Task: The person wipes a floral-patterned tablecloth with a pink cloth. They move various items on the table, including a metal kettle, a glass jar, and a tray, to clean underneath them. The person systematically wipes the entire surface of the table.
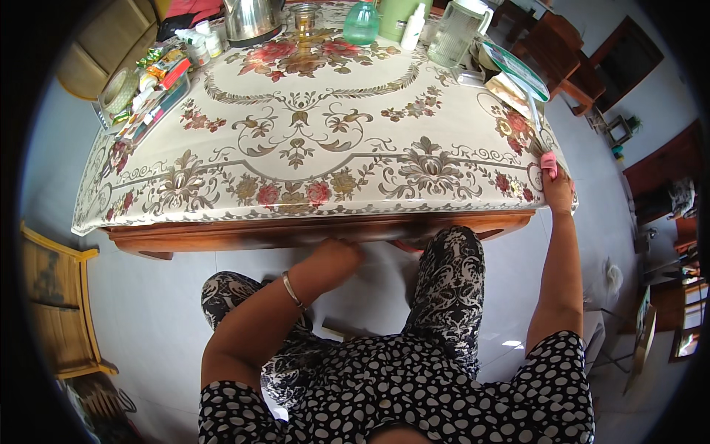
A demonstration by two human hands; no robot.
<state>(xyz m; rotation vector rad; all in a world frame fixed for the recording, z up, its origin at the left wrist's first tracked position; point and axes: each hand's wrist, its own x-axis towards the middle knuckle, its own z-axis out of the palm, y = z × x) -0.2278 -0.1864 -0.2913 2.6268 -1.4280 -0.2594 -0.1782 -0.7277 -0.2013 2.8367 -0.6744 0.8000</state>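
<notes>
My right hand (558, 191) is closed on a pink cloth (548, 164) at the right front corner of the table. The cloth is bunched and rests against the patterned tablecloth (303, 170). My left hand (334, 263), with a silver bracelet (292, 290) at the wrist, hangs just in front of the wooden table edge (244, 231), above my lap. Its fingers are turned away and blurred, so what they do is hidden. The tablecloth is white with red and grey-brown flowers and has a glossy surface.
At the back stand a metal kettle (253, 21), a green bottle (362, 24), a white pump bottle (413, 28) and a clear pitcher (455, 33). A tray of packets (154, 96) lies at the left, a green-rimmed fan (515, 70) at the right. A wooden chair (63, 296) stands left.
</notes>
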